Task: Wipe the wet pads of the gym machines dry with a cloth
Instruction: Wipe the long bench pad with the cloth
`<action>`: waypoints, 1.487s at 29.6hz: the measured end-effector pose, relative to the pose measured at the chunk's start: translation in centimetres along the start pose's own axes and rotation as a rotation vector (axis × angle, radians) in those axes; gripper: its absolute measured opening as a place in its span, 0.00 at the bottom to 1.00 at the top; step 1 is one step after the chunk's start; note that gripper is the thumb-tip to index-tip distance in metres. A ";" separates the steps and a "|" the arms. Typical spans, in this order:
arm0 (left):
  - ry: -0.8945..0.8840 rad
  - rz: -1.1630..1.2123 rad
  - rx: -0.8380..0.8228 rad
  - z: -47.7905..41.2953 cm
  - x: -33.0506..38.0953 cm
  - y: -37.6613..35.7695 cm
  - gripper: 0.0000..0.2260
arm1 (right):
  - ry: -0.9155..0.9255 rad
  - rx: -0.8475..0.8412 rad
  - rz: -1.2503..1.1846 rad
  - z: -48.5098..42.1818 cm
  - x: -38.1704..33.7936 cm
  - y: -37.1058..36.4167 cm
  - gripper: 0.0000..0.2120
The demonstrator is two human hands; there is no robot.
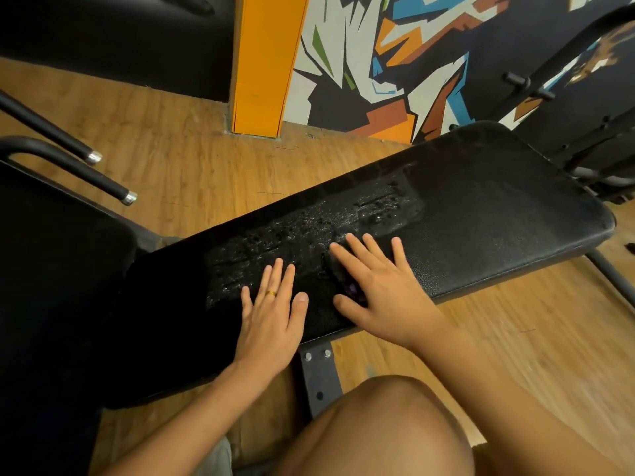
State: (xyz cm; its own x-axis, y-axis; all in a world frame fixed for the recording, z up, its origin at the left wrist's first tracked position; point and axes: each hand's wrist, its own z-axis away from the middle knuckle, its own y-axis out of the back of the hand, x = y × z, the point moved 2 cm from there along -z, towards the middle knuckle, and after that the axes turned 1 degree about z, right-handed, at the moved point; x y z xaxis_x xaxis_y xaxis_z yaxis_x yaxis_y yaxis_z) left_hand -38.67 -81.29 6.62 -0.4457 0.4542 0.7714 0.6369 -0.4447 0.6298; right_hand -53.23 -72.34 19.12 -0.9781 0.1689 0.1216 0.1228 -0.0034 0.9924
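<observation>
Evidently soft and limp, the dark cloth (pixel 338 276) lies bunched under the right hand (pixel 381 286), whose straight, spread fingers press it onto the wet pad (pixel 481 201). The left hand (pixel 271 310) rests flat alongside. The wet vinyl looks slippery, so pressing from above probably suits better than pinching.

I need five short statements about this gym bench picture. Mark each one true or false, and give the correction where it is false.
1. The left hand lies flat on the black pad. True.
2. The pad is completely dry. False: water drops shine across its middle.
3. The right hand presses on a dark cloth with straight fingers. True.
4. A ring is worn on the right hand. False: the gold ring is on the left hand.
5. An orange pillar stands beyond the pad. True.
</observation>
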 end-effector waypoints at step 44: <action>-0.084 -0.038 0.021 -1.2 8.5 -1.8 0.23 | -0.297 0.183 0.224 -3.2 9.6 3.4 0.19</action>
State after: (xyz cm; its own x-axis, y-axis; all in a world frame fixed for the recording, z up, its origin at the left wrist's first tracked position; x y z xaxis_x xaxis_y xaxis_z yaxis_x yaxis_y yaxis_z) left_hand -44.33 -77.56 12.19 -0.4162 0.5341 0.7359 0.6342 -0.4095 0.6558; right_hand -62.75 -73.88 23.72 -0.8360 0.4611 0.2974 0.3814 0.0986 0.9192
